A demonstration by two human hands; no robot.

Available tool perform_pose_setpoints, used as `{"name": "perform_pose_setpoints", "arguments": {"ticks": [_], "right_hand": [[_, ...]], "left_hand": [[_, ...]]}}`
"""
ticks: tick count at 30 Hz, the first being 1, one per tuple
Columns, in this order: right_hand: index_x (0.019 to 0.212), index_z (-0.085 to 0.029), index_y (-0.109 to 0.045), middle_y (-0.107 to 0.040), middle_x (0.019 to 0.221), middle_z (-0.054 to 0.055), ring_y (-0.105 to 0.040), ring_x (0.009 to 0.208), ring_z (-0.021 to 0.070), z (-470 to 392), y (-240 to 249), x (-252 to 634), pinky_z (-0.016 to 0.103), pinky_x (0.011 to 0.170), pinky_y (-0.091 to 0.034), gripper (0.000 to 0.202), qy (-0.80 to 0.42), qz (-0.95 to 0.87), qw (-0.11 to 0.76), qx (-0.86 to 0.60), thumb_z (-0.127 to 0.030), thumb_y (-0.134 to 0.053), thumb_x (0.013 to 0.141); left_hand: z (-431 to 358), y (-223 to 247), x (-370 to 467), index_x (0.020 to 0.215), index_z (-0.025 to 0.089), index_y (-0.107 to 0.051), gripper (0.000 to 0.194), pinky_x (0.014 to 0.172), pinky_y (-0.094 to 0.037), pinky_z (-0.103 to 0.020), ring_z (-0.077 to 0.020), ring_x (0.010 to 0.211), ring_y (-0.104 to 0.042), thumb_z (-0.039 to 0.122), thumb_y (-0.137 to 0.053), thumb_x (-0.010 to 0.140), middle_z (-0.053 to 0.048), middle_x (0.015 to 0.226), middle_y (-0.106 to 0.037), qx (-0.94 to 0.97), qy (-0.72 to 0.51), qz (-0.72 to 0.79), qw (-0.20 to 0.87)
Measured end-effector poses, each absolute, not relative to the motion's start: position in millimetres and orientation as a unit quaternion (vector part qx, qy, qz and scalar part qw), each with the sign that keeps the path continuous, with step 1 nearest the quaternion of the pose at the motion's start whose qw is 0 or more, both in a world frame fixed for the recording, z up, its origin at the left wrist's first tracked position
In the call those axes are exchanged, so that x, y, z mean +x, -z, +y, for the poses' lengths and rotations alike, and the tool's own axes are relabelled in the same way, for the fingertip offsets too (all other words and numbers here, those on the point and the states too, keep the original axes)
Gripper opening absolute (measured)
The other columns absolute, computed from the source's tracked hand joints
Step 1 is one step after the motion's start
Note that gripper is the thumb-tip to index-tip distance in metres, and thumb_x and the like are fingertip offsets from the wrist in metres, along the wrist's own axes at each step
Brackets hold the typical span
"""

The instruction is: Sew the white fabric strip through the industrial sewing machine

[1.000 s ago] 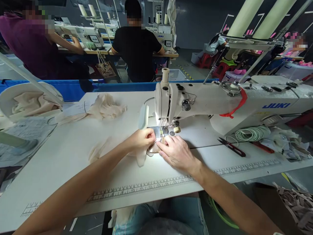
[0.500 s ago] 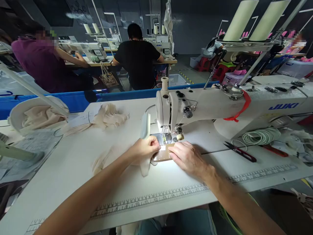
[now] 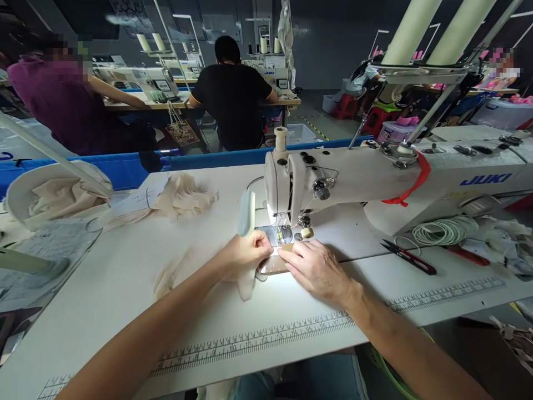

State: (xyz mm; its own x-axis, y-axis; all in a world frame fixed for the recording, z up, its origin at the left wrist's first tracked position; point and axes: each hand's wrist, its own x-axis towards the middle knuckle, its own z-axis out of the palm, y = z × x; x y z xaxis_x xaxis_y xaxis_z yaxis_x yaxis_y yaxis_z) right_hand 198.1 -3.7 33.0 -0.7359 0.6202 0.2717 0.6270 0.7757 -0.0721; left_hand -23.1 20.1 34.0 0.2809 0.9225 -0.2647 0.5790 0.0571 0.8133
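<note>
My left hand (image 3: 245,253) pinches the edge of a thin beige fabric piece (image 3: 245,284) right in front of the needle of the white Juki sewing machine (image 3: 353,172). My right hand (image 3: 316,269) lies flat with its fingers pressed on a small tan piece (image 3: 272,266) under the machine's lit foot. Both hands meet at the needle plate. The fabric trails left and towards me across the white table (image 3: 125,289).
A heap of beige fabric (image 3: 183,194) lies at the back left, with a white bowl of fabric (image 3: 50,191) beside it. Thread snips (image 3: 410,258), a coil of cord (image 3: 445,229) and a red tool (image 3: 464,254) lie right. Other people sit at machines beyond.
My right hand has slid slightly left and forward over the tan piece towards the needle. My left hand keeps its pinch; the view has shifted a little.
</note>
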Motion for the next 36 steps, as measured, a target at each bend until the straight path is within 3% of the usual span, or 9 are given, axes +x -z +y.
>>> {"name": "perform_pose_setpoints", "arguments": {"ticks": [7,10,13,15,22,26,32,36], "right_hand": [[0.112,-0.017,-0.071,-0.062,0.083,0.005,-0.051,0.073,0.0214,-5.4,-35.7,196.0,0.036,0.068,-0.038,0.025,0.034,-0.937,0.121,-0.325,-0.016,-0.055,0.093],[0.110,-0.016,-0.070,-0.063,0.086,0.006,-0.051,0.074,0.0213,-6.0,-36.9,195.4,0.036,0.068,-0.037,0.023,0.038,-0.939,0.115,-0.321,-0.014,-0.054,0.093],[0.106,-0.016,-0.069,-0.064,0.087,0.005,-0.052,0.074,0.0202,-5.1,-36.1,194.8,0.035,0.068,-0.036,0.019,0.039,-0.941,0.114,-0.318,-0.015,-0.055,0.093],[0.100,-0.016,-0.070,-0.064,0.086,0.005,-0.052,0.074,0.0196,-4.4,-34.9,194.6,0.035,0.068,-0.036,0.016,0.041,-0.941,0.116,-0.316,-0.016,-0.055,0.094],[0.110,-0.017,-0.071,-0.064,0.083,0.005,-0.052,0.073,0.0200,-5.1,-34.0,195.7,0.034,0.066,-0.035,0.022,0.044,-0.939,0.129,-0.315,-0.015,-0.056,0.093],[0.113,-0.018,-0.071,-0.064,0.081,0.003,-0.052,0.070,0.0190,-2.6,-35.8,198.0,0.033,0.067,-0.037,0.025,0.034,-0.935,0.141,-0.324,-0.015,-0.054,0.095],[0.100,-0.017,-0.072,-0.068,0.080,0.005,-0.055,0.068,0.0204,8.3,-32.8,205.9,0.035,0.068,-0.039,0.024,0.031,-0.913,0.168,-0.370,-0.011,-0.049,0.096],[0.104,-0.017,-0.071,-0.070,0.083,0.004,-0.059,0.070,0.0204,11.6,-29.5,209.4,0.034,0.069,-0.041,0.024,0.021,-0.912,0.174,-0.372,-0.009,-0.051,0.095]], "left_hand": [[21.0,-33.2,-24.6,0.072,0.021,-0.057,0.015,0.057,-0.042,-0.027,-0.0171,0.064,-0.059,0.034,-0.056,0.078,0.002,0.067,-0.063,0.682,-0.167,0.574,0.421],[13.5,-40.5,-23.4,0.083,0.021,-0.062,0.013,0.063,-0.047,-0.029,-0.0202,0.076,-0.063,0.030,-0.054,0.085,-0.002,0.082,-0.068,0.760,-0.147,0.574,0.268],[-0.9,-43.9,-19.9,0.094,0.018,-0.064,0.024,0.072,-0.053,-0.034,-0.0239,0.091,-0.063,0.018,-0.041,0.092,-0.010,0.102,-0.067,0.865,-0.177,0.462,0.083],[-10.7,-39.1,-18.2,0.102,0.016,-0.064,0.031,0.081,-0.056,-0.039,-0.0252,0.099,-0.062,0.010,-0.035,0.091,-0.012,0.108,-0.066,0.903,-0.193,0.381,0.039],[-25.4,-10.5,-21.6,0.121,0.008,-0.057,0.037,0.090,-0.059,-0.040,-0.0271,0.107,-0.062,0.007,-0.038,0.089,-0.017,0.115,-0.066,0.915,-0.196,0.351,0.001],[-27.2,-13.2,-17.9,0.116,0.007,-0.061,0.034,0.091,-0.059,-0.039,-0.0282,0.106,-0.062,0.010,-0.039,0.090,-0.017,0.110,-0.067,0.918,-0.167,0.356,-0.042],[-18.1,-10.6,-8.4,0.103,0.010,-0.063,0.027,0.079,-0.059,-0.040,-0.0285,0.097,-0.061,0.011,-0.040,0.089,-0.017,0.103,-0.065,0.899,-0.168,0.403,-0.044],[-8.5,-3.8,-6.5,0.099,0.011,-0.062,0.024,0.074,-0.058,-0.035,-0.0262,0.092,-0.059,0.011,-0.041,0.088,-0.015,0.100,-0.064,0.895,-0.174,0.407,-0.061]]}}
